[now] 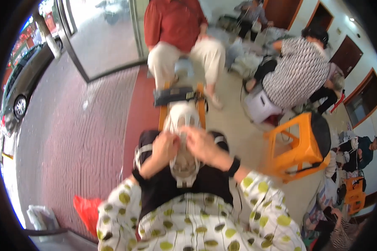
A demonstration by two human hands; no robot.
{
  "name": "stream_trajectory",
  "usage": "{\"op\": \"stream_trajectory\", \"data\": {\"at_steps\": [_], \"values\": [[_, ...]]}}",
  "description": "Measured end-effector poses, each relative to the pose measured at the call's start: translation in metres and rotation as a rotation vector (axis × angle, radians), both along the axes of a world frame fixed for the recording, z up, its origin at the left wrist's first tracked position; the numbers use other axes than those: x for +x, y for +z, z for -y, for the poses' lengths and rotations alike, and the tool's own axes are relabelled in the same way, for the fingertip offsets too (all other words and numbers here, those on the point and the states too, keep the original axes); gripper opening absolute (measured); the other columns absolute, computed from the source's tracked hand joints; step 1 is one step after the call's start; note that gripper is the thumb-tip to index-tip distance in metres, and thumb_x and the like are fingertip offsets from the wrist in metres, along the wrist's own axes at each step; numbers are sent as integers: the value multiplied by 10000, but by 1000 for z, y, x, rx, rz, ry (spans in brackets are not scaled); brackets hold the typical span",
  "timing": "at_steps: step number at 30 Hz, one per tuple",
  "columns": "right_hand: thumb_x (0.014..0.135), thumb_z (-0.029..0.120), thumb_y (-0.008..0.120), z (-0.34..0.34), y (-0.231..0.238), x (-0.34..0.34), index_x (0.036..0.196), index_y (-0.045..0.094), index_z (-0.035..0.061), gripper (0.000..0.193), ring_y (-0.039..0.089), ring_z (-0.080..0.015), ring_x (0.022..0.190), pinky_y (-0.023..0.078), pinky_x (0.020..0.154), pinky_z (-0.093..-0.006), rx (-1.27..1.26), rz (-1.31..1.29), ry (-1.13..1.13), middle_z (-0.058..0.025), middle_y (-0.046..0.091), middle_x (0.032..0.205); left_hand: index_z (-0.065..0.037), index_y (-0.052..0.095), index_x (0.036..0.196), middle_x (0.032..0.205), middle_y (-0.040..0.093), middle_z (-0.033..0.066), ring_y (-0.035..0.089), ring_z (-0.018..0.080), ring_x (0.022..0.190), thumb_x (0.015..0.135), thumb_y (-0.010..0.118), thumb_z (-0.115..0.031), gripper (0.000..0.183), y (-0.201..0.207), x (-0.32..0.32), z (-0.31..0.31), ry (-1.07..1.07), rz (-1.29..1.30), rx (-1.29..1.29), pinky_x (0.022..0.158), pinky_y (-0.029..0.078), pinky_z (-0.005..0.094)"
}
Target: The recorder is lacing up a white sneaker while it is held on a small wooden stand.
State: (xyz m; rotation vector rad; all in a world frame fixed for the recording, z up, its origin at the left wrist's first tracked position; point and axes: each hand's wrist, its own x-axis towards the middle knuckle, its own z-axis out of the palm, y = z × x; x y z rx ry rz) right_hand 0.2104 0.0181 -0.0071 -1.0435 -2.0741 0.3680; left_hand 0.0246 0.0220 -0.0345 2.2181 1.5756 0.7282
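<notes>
An off-white, soft-looking piece (184, 165) lies lengthwise over my lap, with pale strap-like parts on it; its exact kind is hard to make out. My left hand (165, 147) is closed, its fingertips pinched on the middle of this piece. From the other side, my right hand (202, 144) bends its fingers onto the same spot, nearly touching the left fingertips. What lies right between the fingertips is hidden and slightly blurred. Beyond my hands, a bundled off-white part (182, 111) rests against an orange stool (202, 113).
A black bag-like item (171, 96) lies on the orange stool, before a seated person in red (176, 25). An orange stool with a black top (297, 142) stands to my right. Another person (297, 71) sits bent beyond it. A red plastic bag (87, 211) lies at lower left.
</notes>
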Motion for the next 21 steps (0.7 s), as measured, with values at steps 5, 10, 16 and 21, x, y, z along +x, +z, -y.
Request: {"op": "stream_trajectory", "data": {"at_steps": [5,10,16,21], "values": [[927,191,606,20,33,45,1192,566,58,300,683,-358,772,523,670,-437,-316,296,9,-147,699,813,-45,701,840,823,676,190,659,370,810,819,574,-214,213,22,-12,-30,-319,72,-155,752,524,447],[906,146,616,90,47,50,1288,491,12,424,676,-382,728,533,678,-454,-832,258,284,-173,692,785,-2,693,841,732,667,159,643,286,682,809,612,-274,285,39,-10,-43,-385,-57,-427,660,495,394],[879,106,639,108,42,83,1248,566,40,382,661,-353,871,533,767,-422,-658,340,447,-154,667,946,-12,693,831,705,639,177,635,305,676,802,607,-345,345,44,-16,-36,-402,-146,-443,668,497,420],[865,111,681,70,48,59,1255,574,58,408,614,-346,1056,510,902,-419,-500,73,0,-143,609,1164,-32,679,788,738,652,189,655,359,742,778,601,-337,315,61,-10,-23,-310,-371,-326,694,501,449]]}}
